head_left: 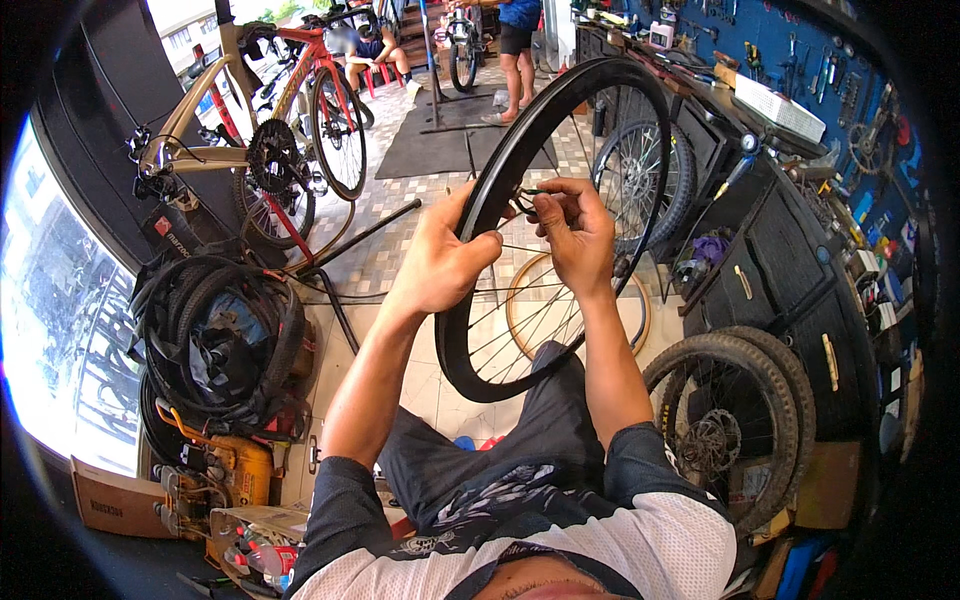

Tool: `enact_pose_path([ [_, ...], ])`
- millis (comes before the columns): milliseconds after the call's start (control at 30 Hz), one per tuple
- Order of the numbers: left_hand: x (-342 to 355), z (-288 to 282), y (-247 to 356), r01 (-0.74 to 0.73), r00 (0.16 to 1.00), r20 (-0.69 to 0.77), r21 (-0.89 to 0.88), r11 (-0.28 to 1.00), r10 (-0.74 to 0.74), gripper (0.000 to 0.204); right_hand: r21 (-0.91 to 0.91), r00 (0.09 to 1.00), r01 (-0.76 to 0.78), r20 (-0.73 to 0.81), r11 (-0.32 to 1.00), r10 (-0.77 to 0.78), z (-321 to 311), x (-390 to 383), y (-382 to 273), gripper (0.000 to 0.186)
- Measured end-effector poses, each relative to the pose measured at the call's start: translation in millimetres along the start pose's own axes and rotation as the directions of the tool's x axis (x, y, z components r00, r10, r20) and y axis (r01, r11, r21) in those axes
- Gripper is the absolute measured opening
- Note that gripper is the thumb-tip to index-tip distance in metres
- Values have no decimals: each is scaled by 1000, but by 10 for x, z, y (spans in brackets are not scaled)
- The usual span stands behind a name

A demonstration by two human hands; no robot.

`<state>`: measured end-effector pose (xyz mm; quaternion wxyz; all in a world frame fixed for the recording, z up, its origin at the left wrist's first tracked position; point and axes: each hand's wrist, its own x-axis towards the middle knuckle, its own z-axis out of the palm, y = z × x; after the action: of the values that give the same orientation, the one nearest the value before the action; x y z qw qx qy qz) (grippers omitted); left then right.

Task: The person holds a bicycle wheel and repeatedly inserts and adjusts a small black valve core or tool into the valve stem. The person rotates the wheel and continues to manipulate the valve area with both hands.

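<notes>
While the black, deep-rimmed bicycle wheel (453,345) is held tilted above the dark grey trousers (428,452) by the left hand (447,257) clamped on its rim (527,125), the small dark piece (530,192) pinched in the right hand (575,235) is best kept steady.

We look from above, through the left of two side-by-side head-worn fisheye cameras, down and forward. The shirt (655,540) at the lower edge lies nearest us; the hands (448,260) and wheel (512,135) are close, at mid-view. Beyond them we see far to the mat (420,140), with the window (60,330) left and the tool wall (810,45) right, straight edges bending toward the border.
</notes>
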<state>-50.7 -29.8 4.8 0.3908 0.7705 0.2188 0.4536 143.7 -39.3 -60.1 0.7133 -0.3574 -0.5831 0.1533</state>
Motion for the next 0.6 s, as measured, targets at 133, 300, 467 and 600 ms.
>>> enact_pose_path([
  [133, -21, -32, 20, 62, 998, 16, 50, 997, -63, 42, -100, 999, 33, -18, 994, -34, 22, 49, -97, 25],
  [300, -49, -8, 57, 69, 997, -22, 50, 996, -68, 37, -337, 970, 220, -21, 916, -241, 0, 100, -260, 31],
  [467, -67, -67, 17, 82, 996, -29, 95, 992, -80, 39, -272, 981, 188, 10, 944, -192, -24, 39, -473, 31],
  [600, -86, -88, 7, 88, 996, -15, 69, 994, -87, 49, -110, 992, 27, -117, 994, -40, -195, 178, -409, 26],
])
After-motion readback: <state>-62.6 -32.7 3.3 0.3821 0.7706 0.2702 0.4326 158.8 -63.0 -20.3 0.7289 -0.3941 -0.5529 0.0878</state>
